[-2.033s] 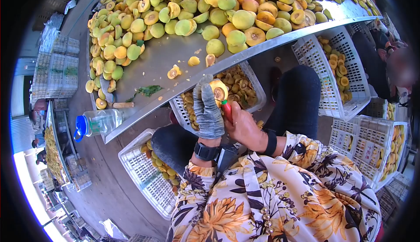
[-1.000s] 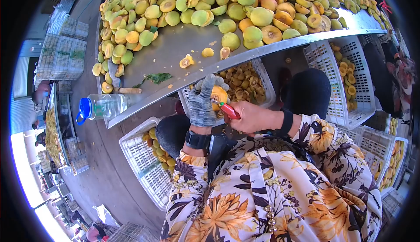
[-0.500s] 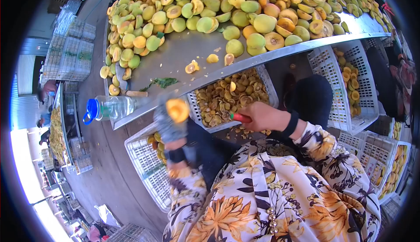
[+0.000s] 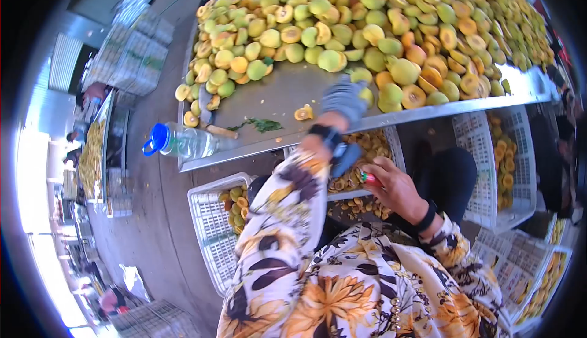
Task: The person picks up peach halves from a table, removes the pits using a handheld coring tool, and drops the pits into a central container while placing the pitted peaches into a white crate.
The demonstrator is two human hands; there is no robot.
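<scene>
My left hand [image 4: 344,98], in a grey glove, reaches over the metal table [image 4: 244,102] at the near edge of the fruit pile. Its fingers are at a yellow-green fruit [image 4: 365,95]; the blur hides whether they grip it. Held low in my bare right hand [image 4: 397,188] is a small tool with a red handle [image 4: 370,178]. Below that hand and the table edge is a white crate of cut fruit pieces [image 4: 373,145]. Many halved yellow-green fruits [image 4: 403,72] cover the back of the table.
A water bottle with a blue cap [image 4: 192,142] lies at the table's left corner, beside a wooden-handled tool [image 4: 221,131]. White crates with fruit stand at lower left [image 4: 211,231] and right [image 4: 483,167]. Stacked crates [image 4: 131,57] and another table are further left.
My left hand has moved from beside the table edge, where it held an orange fruit half, up and right to the pile. The orange half is out of it. The camera view has shifted.
</scene>
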